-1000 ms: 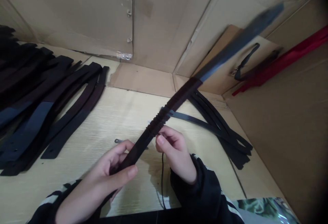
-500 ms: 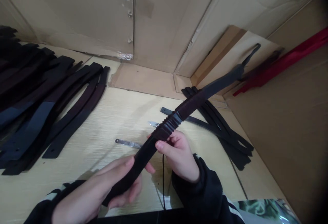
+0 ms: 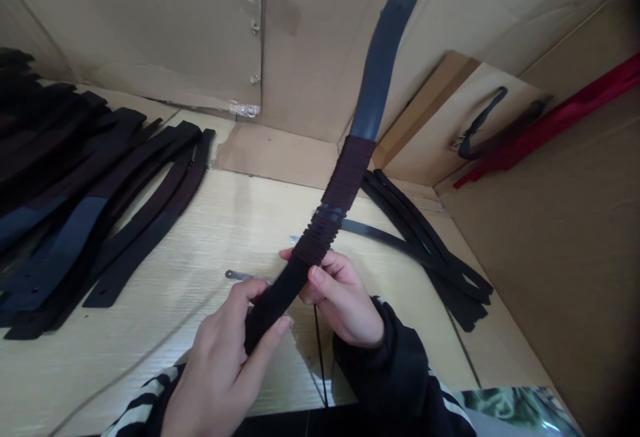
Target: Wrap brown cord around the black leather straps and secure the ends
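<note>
Cardboard [image 3: 307, 44]: upright panels behind and to the right, with seams showing.
Tabletop [image 3: 240, 224]: pale, with a faint sheen.
Left pile [image 3: 80, 237]: many dark, curved strips, overlapping, some with blue-grey ends.
Right stack [image 3: 430, 257]: several dark strips crossing each other near the right side.
Held strip [image 3: 370, 100]: dark, curved, raised above the tabletop at centre, its far end tilted up in front of the cardboard.
Red strip [image 3: 545, 124]: slanting along the right-hand side.
Left hand [image 3: 225, 357]: gripping the lower end of the held strip, thumb on 1 side, fingers on the other.
Right hand [image 3: 345, 304]: closed on the held strip farther up, 1 fingertip showing past the opposite edge.
Windings [image 3: 316, 237]: maroon-black, in 2 sections around the held strip, a narrow bare gap between.
Cord [image 3: 320, 350]: thin, black, hanging below the right hand; its upper end is hidden.
Metal piece [image 3: 236, 275]: flat on the tabletop, partly covered, holed end visible.
Pointed tip [image 3: 293, 240]: shiny, just left of the windings; the rest is hidden.
</note>
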`<state>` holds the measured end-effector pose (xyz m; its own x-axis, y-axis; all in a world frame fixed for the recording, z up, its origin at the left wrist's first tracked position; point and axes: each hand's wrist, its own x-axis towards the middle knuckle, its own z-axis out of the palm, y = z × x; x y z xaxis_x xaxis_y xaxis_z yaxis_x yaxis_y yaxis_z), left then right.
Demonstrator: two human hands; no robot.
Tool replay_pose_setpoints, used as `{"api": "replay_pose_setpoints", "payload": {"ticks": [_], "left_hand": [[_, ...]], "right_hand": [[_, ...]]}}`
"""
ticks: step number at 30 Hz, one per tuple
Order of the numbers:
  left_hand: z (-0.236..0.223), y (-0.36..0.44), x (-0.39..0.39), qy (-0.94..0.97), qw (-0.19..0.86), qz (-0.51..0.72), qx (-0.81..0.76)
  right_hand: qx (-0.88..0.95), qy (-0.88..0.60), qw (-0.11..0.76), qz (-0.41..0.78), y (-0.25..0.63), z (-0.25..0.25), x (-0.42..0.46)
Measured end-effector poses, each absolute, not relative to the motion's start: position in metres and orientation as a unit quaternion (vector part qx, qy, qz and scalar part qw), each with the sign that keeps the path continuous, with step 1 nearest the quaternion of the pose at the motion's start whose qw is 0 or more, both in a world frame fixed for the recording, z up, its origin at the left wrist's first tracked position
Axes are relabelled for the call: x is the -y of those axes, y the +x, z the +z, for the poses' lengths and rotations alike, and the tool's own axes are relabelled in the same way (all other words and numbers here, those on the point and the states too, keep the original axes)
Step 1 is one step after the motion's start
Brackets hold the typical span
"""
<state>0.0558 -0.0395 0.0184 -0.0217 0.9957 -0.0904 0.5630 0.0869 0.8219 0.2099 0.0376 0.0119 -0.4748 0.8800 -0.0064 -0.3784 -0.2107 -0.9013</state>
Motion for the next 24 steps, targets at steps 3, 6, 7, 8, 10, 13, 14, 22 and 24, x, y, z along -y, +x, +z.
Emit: {"api": "replay_pose_setpoints", "payload": {"ticks": [3, 6, 7, 8, 10, 13, 14, 22, 24], "left_hand": [[0.017, 0.054, 0.043, 0.587, 0.380, 0.310, -0.644], [0.014, 0.048, 0.045, 0.579, 0.437, 0.331, -0.603], [0.012, 0.045, 0.045, 0.574, 0.455, 0.338, -0.591], [0.009, 0.043, 0.045, 0.569, 0.470, 0.344, -0.581], [0.005, 0.038, 0.046, 0.559, 0.493, 0.347, -0.569], [0.003, 0.035, 0.050, 0.553, 0.514, 0.348, -0.555], [0.004, 0.036, 0.051, 0.547, 0.516, 0.356, -0.554], [0.023, 0.044, 0.055, 0.528, 0.544, 0.363, -0.542], [0.024, 0.043, 0.055, 0.532, 0.560, 0.356, -0.526]], "right_hand": [[0.473, -0.263, 0.433, 0.721, 0.212, 0.012, -0.036], [0.502, -0.243, 0.432, 0.709, 0.213, 0.015, -0.035], [0.507, -0.229, 0.429, 0.711, 0.214, 0.016, -0.035], [0.506, -0.216, 0.426, 0.718, 0.214, 0.017, -0.035], [0.491, -0.204, 0.417, 0.737, 0.214, 0.018, -0.035], [0.473, -0.231, 0.402, 0.749, 0.213, 0.019, -0.035], [0.474, -0.246, 0.401, 0.744, 0.213, 0.019, -0.034], [0.506, -0.316, 0.432, 0.676, 0.210, 0.021, -0.035], [0.499, -0.320, 0.431, 0.680, 0.209, 0.023, -0.035]]}}
